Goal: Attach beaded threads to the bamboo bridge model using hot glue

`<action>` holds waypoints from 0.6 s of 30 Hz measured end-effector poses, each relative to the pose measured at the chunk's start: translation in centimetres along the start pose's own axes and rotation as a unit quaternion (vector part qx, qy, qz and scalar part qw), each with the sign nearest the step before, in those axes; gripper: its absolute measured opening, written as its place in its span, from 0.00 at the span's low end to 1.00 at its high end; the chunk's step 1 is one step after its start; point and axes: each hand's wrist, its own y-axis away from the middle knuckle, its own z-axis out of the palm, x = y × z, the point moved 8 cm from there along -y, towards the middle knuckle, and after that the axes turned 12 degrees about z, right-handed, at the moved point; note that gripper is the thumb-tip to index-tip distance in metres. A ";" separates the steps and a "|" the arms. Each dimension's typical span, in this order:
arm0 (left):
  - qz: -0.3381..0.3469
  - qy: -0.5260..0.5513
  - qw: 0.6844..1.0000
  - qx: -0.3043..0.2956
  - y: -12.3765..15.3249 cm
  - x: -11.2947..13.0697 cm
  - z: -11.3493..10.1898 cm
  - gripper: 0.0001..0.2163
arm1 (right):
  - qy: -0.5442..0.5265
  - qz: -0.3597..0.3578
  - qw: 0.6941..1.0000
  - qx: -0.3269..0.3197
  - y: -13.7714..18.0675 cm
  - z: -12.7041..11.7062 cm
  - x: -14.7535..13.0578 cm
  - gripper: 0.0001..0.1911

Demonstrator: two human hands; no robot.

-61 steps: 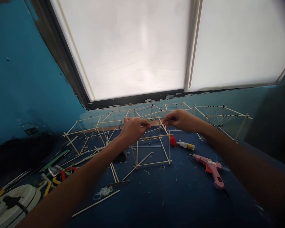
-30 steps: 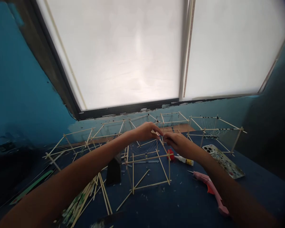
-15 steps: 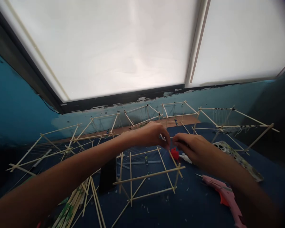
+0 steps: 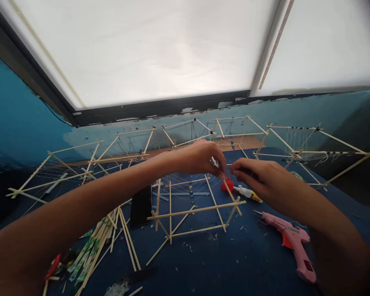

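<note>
My left hand (image 4: 202,158) and my right hand (image 4: 259,177) meet above a small cube frame of thin wooden sticks (image 4: 197,209) on a dark blue table. Both hands pinch their fingertips at the frame's upper back corner, near a slanted stick (image 4: 231,195). Fine threads with small beads (image 4: 190,191) run across the frame. What the fingertips grip is too thin to make out.
A pink glue gun (image 4: 291,240) lies at the right, a small glue bottle with a red cap (image 4: 243,191) behind the frame. Loose sticks (image 4: 111,242) pile at the left. Larger stick frames (image 4: 299,144) line the back wall under a bright window. A black phone (image 4: 141,209) stands by the frame.
The hands came together from apart and now pinch at the frame's back corner. The camera has moved closer and tipped, so the table's left tools slid out of view.
</note>
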 end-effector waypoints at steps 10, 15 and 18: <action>0.022 0.013 1.000 0.017 0.0 -0.1 0.1 0.03 | 0.005 0.003 1.000 0.006 0.2 0.1 -0.4 0.11; 0.027 0.033 0.999 0.030 0.0 -0.5 0.1 0.03 | 0.008 0.003 1.000 0.017 0.2 -0.1 -0.6 0.10; 0.028 0.044 0.998 0.033 -0.1 -0.6 0.1 0.03 | 0.002 -0.004 1.000 0.021 0.2 -0.2 -0.7 0.10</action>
